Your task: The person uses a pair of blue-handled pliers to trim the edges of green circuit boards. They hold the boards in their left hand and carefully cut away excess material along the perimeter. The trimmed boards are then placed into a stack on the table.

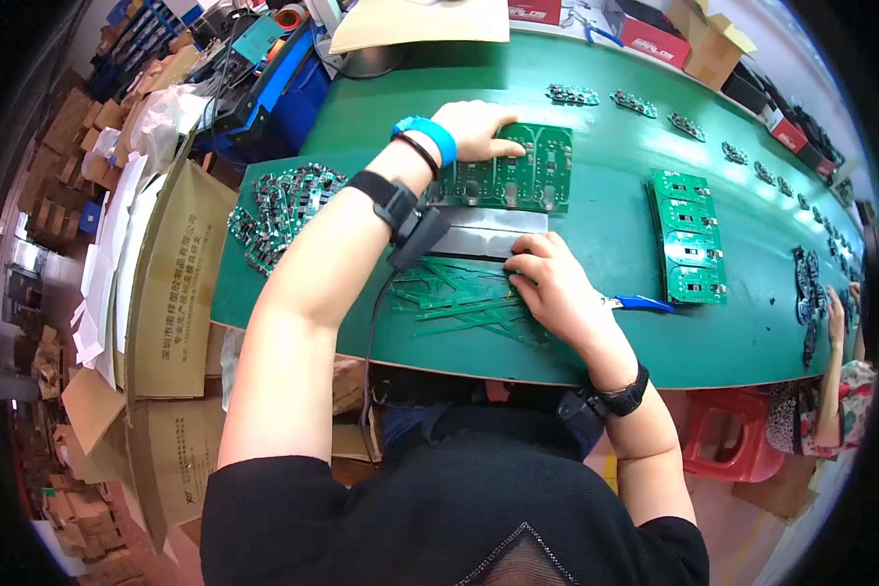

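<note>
My left hand (472,131) reaches to a green circuit board panel (547,171), its thumb on the board face and its fingers at the far edge. The panel lies just beyond a flat grey metal bar (488,234). My right hand (557,291) is closed, with bent fingertips at the bar's near right end; whatever they pinch is hidden. Under and left of this hand lie loose narrow green strips (449,298). Blue-handled pliers (643,304) rest just right of my right hand, their tip partly covered by it.
A pile of small cut boards (288,205) sits on the left of the green table (596,342). Stacked panels (689,234) lie to the right. Small assemblies (635,104) line the far side. A co-worker's hand (836,317) is at far right, near a red stool (732,435).
</note>
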Demonstrator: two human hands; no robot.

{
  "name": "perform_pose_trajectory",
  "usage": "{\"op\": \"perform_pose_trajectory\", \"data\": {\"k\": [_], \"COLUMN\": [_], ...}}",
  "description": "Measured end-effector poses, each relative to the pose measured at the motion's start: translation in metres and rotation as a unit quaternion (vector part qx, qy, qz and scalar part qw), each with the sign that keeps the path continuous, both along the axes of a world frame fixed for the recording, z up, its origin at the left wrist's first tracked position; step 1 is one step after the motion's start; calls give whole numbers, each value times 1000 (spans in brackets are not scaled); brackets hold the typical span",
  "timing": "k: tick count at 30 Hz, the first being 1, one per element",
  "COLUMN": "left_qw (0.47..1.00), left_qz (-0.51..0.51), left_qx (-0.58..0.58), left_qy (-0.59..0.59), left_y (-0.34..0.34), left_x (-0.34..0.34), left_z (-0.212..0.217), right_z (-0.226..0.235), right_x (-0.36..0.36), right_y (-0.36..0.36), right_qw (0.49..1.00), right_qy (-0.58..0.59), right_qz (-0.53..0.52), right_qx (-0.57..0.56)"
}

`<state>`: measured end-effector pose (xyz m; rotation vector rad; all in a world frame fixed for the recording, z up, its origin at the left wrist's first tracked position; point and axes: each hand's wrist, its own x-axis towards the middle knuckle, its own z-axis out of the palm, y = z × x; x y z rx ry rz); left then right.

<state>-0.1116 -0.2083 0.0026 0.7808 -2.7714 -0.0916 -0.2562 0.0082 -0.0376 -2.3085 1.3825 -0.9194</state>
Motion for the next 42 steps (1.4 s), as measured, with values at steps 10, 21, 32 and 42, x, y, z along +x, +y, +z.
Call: {"op": "perform_pose_trajectory", "data": {"k": [10,21,32,42], "left_qw": [950,880,861,870], "left_qz": [-11,17,29,-16], "left_qx": [305,465,493,478], "left_qy": [69,97,125,121], "left_y": [17,47,42,54], "left_x": [32,46,54,82], "left_z": [45,8,18,58], "right_z": [23,-2,56,68], "right_x": [-23,-27,-10,-10], "right_y": [-8,25,29,-48], "right_qw": [933,932,928,995], "right_qy": [-221,-348,173,15], "right_qz": [-284,-87,-120,-78], "right_qx": [-19,40,-307,-66]}}
